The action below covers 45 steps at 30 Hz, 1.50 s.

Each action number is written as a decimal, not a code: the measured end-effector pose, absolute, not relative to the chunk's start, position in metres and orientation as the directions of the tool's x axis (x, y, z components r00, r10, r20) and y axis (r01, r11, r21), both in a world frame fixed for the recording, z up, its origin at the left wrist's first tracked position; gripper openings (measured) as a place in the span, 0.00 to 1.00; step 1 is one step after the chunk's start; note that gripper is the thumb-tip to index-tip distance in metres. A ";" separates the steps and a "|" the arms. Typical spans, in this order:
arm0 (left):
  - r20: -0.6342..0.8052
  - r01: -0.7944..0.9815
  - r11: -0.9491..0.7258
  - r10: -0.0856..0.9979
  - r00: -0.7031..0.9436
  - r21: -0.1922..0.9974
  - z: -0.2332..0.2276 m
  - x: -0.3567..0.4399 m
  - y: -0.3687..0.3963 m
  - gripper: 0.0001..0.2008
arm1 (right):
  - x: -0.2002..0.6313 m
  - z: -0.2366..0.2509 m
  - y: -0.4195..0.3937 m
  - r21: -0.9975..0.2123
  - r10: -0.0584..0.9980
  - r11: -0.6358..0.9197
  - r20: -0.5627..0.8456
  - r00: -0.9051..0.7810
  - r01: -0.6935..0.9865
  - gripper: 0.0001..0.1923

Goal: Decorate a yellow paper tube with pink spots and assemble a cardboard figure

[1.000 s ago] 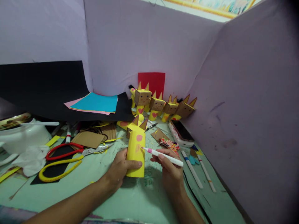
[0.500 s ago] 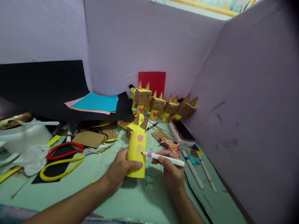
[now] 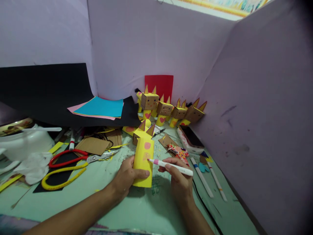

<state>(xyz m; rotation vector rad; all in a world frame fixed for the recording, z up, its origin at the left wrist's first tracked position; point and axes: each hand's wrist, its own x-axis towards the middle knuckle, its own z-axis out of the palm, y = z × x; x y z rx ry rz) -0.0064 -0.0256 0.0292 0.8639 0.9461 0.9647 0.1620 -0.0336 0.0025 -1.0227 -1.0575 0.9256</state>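
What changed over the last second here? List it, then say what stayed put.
The right hand moved the pink marker slightly down the yellow paper tube, its tip going from the upper pink spot area to the lower one. The left hand kept gripping the tube. The scissors and finished figures stayed where they were.

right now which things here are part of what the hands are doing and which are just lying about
In use:
- left hand holding the yellow paper tube
- right hand holding the pink marker, tip at the tube

Lying about:
- scissors
- finished figures
- phone
- two spare markers
- blue paper
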 end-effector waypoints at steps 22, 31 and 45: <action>-0.242 -0.271 0.319 0.928 0.282 0.908 0.027 -0.005 -0.026 0.22 | 0.161 0.003 -0.035 -0.957 0.929 0.284 0.260 0.264 -0.058 0.13; -0.230 -0.276 0.319 0.923 0.308 0.907 0.025 -0.007 -0.026 0.22 | 0.158 0.007 -0.037 -0.950 0.924 0.311 0.300 0.236 -0.011 0.12; -0.231 -0.259 0.312 0.926 0.299 0.914 0.026 -0.006 -0.026 0.21 | 0.160 0.004 -0.034 -0.962 0.927 0.270 0.249 0.282 -0.039 0.13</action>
